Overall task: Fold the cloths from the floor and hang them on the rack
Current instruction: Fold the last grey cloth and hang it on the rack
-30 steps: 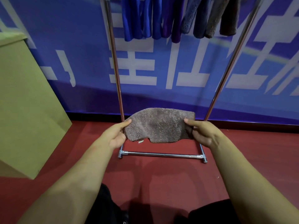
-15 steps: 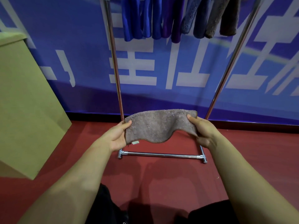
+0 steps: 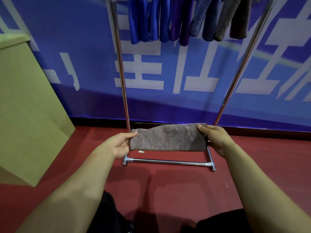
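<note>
Big white characters on the blue wall banner [image 3: 168, 101], not readable. Small white tag [image 3: 141, 151] at the grey-brown cloth [image 3: 168, 138] bottom edge, text too small. Cloth folded into a band, held in the air betw. both hands: left hand [image 3: 120, 145] grip pinches left end, right hand [image 3: 214, 137] pinches right end. Rack [image 3: 168, 161] base bar just below; hung cloths [image 3: 185, 19] up top. Cardboard box [image 3: 28, 106] at left; red floor [image 3: 168, 190] open in front.

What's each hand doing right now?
Left hand: pinching the left end of the grey-brown cloth.
Right hand: gripping the cloth's right end.
</note>
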